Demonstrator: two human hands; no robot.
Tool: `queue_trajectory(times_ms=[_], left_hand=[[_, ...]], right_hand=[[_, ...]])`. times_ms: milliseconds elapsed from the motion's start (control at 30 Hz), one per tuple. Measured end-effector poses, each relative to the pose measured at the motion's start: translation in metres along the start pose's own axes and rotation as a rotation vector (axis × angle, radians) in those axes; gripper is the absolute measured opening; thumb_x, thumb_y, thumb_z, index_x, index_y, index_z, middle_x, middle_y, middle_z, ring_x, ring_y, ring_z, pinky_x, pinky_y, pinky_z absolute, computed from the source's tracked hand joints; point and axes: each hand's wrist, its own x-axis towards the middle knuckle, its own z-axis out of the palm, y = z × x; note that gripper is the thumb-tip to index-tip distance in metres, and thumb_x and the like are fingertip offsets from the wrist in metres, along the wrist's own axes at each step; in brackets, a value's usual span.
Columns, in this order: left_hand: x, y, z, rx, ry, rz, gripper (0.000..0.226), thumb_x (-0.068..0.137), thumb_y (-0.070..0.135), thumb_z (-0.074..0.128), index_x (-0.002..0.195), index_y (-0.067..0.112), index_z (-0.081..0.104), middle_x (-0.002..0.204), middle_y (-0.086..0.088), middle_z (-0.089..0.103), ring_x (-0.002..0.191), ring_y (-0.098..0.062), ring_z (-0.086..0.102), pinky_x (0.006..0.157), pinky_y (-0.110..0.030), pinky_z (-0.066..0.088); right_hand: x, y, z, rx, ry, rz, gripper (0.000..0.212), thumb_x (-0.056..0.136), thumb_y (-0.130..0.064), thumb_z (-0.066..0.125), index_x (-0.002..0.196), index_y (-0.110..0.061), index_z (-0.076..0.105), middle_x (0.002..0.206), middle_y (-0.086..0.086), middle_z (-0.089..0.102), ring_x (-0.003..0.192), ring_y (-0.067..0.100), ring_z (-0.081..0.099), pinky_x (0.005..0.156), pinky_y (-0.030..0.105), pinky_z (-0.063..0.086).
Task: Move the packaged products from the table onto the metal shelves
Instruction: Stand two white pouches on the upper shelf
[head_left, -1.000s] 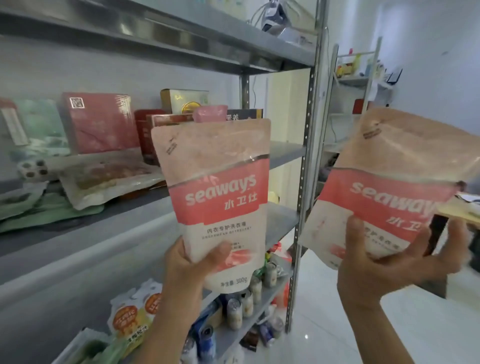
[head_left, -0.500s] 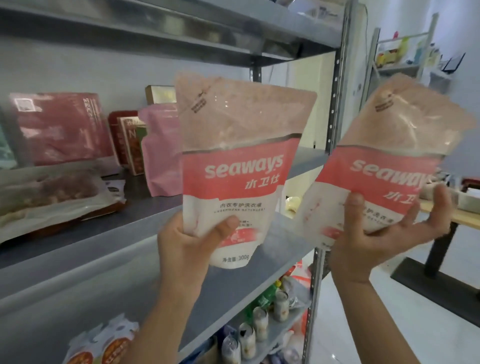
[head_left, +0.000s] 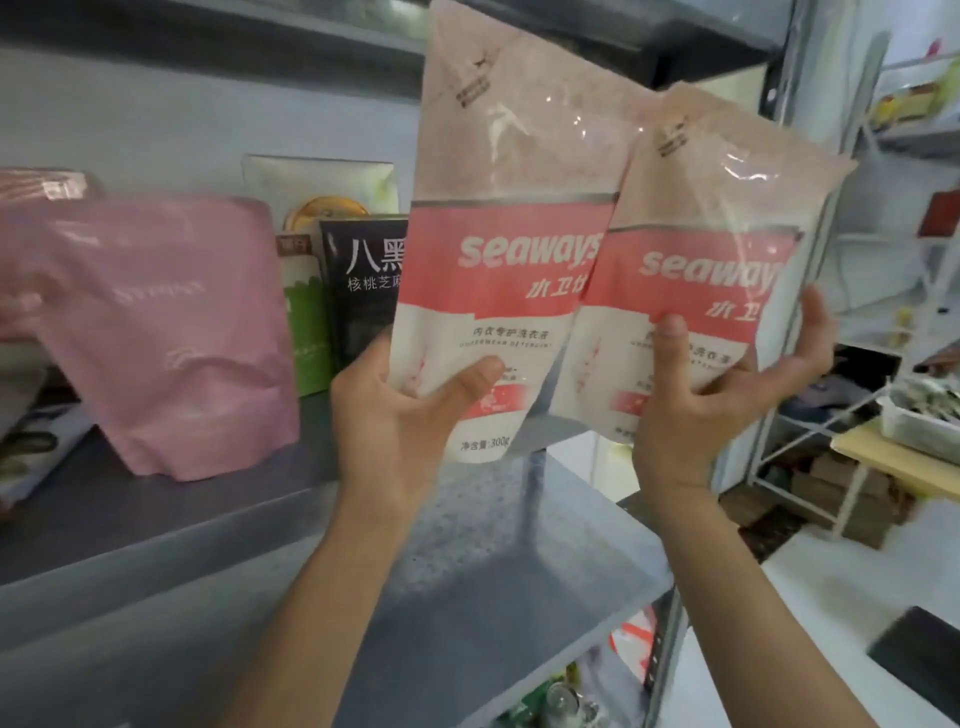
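Left hand (head_left: 400, 415) grips left pouch (head_left: 511, 218), right hand (head_left: 691, 421) grips right pouch (head_left: 727, 208) overlapping its edge.

Metal shelf (head_left: 208, 499) w/ pink pouch (head_left: 171, 332), black box (head_left: 363, 291), green box (head_left: 306, 332).

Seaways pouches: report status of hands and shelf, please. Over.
Left hand grips left pouch, right hand grips right pouch. Both up at the shelf, not set down. Pink bag and black box stand left of them.

Pale wall (head_left: 156, 104) behind, white floor (head_left: 831, 613) at right, wooden table (head_left: 893, 460) beside a white rack (head_left: 878, 325).
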Motion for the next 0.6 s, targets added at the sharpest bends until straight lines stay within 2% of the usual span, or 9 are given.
queue_trajectory(times_ms=[167,300,333,433,467,533,600], left_hand=[[0.02,-0.025,0.022,0.168,0.099,0.005,0.036,0.068,0.002,0.082,0.085,0.03,0.065,0.072,0.027,0.069,0.074,0.001,0.07,0.056,-0.016,0.053],[0.032,-0.035,0.03,0.297,0.14,-0.032,0.034,0.068,0.004,0.082,0.085,0.029,0.066,0.073,0.025,0.07,0.074,0.001,0.07,0.059,-0.017,0.054],[0.035,-0.034,0.029,0.326,0.123,-0.064,0.035,0.067,0.005,0.082,0.087,0.028,0.065,0.073,0.026,0.07,0.075,0.002,0.069,0.059,-0.016,0.054],[0.039,-0.026,0.019,0.401,0.026,-0.188,0.041,0.062,0.004,0.082,0.09,0.029,0.064,0.075,0.027,0.07,0.077,0.006,0.068,0.058,-0.01,0.051],[0.039,-0.024,0.016,0.413,0.012,-0.228,0.044,0.06,0.005,0.082,0.092,0.028,0.065,0.078,0.025,0.071,0.079,0.006,0.068,0.06,-0.01,0.051],[0.04,-0.023,0.011,0.396,0.027,-0.294,0.051,0.055,0.009,0.082,0.101,0.024,0.066,0.091,0.017,0.074,0.088,-0.002,0.07,0.065,-0.015,0.054],[0.041,-0.024,0.009,0.38,0.071,-0.324,0.055,0.051,0.013,0.081,0.103,0.024,0.066,0.097,0.012,0.074,0.092,-0.007,0.07,0.069,-0.019,0.056]], right_hand=[[0.019,0.055,0.011,0.126,-0.124,0.09,0.073,0.084,0.007,0.064,0.133,0.015,0.01,0.141,0.017,0.015,0.117,0.005,0.054,0.088,0.024,0.051],[0.025,0.077,0.019,0.199,-0.254,0.196,0.077,0.083,0.008,0.065,0.135,0.013,0.009,0.141,0.011,0.014,0.117,-0.007,0.049,0.088,0.015,0.049],[0.026,0.082,0.02,0.222,-0.296,0.232,0.079,0.083,0.006,0.066,0.136,0.012,0.009,0.143,0.005,0.015,0.118,-0.005,0.049,0.088,0.017,0.05],[0.026,0.098,0.02,0.317,-0.381,0.361,0.08,0.083,-0.003,0.071,0.139,-0.005,0.014,0.142,-0.022,0.024,0.122,0.02,0.05,0.089,0.035,0.054],[0.027,0.103,0.021,0.333,-0.406,0.419,0.079,0.083,-0.005,0.071,0.139,-0.009,0.015,0.14,-0.024,0.024,0.123,0.021,0.049,0.09,0.035,0.054],[0.028,0.11,0.023,0.337,-0.465,0.532,0.079,0.083,-0.009,0.072,0.139,-0.015,0.015,0.141,-0.016,0.025,0.123,0.014,0.05,0.09,0.027,0.053],[0.033,0.117,0.022,0.373,-0.535,0.629,0.087,0.08,-0.017,0.076,0.139,-0.024,0.013,0.146,0.001,0.029,0.123,0.015,0.052,0.092,0.028,0.052]])
